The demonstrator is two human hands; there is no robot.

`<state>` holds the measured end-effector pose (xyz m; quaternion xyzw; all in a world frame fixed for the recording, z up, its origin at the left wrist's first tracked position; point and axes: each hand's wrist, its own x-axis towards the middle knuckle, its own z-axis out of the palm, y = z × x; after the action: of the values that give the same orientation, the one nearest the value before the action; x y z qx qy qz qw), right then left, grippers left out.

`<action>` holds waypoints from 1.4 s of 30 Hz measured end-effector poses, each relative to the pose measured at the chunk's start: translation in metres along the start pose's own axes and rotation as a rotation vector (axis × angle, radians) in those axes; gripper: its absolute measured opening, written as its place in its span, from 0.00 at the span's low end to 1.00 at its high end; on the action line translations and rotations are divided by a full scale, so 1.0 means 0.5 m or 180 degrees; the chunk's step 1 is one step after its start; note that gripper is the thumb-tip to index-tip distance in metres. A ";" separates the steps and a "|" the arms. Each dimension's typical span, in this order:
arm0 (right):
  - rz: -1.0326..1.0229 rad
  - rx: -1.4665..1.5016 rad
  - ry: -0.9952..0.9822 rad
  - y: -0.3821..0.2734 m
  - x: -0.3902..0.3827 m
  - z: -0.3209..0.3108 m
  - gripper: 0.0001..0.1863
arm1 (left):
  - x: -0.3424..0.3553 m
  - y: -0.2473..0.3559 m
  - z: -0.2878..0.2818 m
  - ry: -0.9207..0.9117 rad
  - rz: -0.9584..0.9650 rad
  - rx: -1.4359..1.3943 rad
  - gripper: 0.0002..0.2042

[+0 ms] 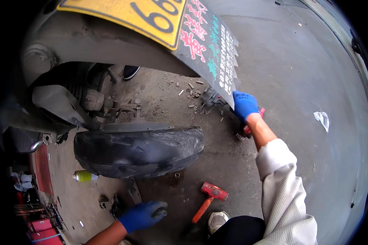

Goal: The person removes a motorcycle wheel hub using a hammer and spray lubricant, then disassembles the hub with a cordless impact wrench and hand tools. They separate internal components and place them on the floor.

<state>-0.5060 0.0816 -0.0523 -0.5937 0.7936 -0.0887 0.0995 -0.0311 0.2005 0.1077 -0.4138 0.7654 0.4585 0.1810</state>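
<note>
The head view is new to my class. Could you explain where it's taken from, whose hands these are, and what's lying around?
There is no robot here: a person wears a wide fisheye camera on the head, pointing down, so straight edges look bent. Both hands are the wearer's own. The blue-gloved right hand appears to hold the corner of a dark printed flap. The blue-gloved left hand, low in the picture, seems empty. On the ground are a red hammer and a yellow-green can, near a black tyre.
</note>
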 end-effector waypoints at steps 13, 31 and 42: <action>0.0352 0.0982 -0.0716 -0.212 -0.560 -0.246 0.24 | 0.206 0.246 0.268 0.0253 0.0524 -0.4517 0.28; 0.0450 -0.0941 0.0582 0.114 0.052 -0.540 0.27 | -0.019 -0.074 -0.063 -0.0530 0.0800 -0.0277 0.21; -0.1280 0.0881 0.0133 0.093 0.652 -0.164 0.27 | -0.006 0.053 -0.112 -0.0647 -0.0824 0.1177 0.19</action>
<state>-0.6601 -0.2165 -0.0023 -0.7185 0.6415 -0.2269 0.1438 -0.0447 0.1606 0.1529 -0.4199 0.7548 0.3228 0.3869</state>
